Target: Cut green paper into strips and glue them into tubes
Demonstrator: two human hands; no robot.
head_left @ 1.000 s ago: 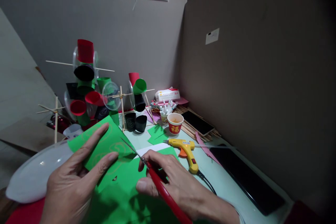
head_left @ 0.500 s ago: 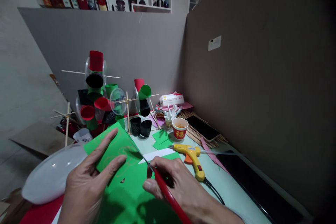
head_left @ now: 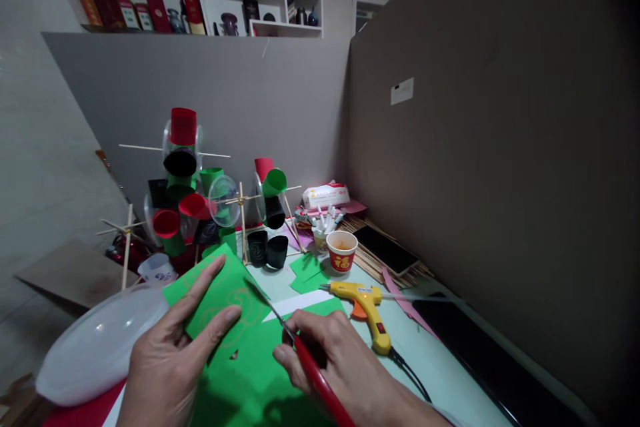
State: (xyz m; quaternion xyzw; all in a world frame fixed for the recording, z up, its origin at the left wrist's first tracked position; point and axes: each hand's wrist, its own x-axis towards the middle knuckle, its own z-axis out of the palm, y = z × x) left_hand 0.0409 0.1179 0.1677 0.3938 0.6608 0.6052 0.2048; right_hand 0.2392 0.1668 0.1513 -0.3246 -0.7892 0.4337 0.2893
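My left hand grips a folded-looking piece of green paper with faint swirl drawings, its thumb and a finger lying on top. In my right hand is a pair of red-handled scissors. Their thin blades meet the right edge of the green paper. More green paper spreads underneath, and a small triangular hole shows near my left thumb. A strip of white paper lies just beyond the scissors.
A yellow glue gun with its cord lies to the right. Behind it stand a red paper cup and a cup of markers. Stick frames with coloured paper cups rise at back left. A phone rests on wooden sticks.
The scissors' blade now shows more plainly over the paper's right edge, and the paper has shifted slightly. The whole view has tilted up a little.
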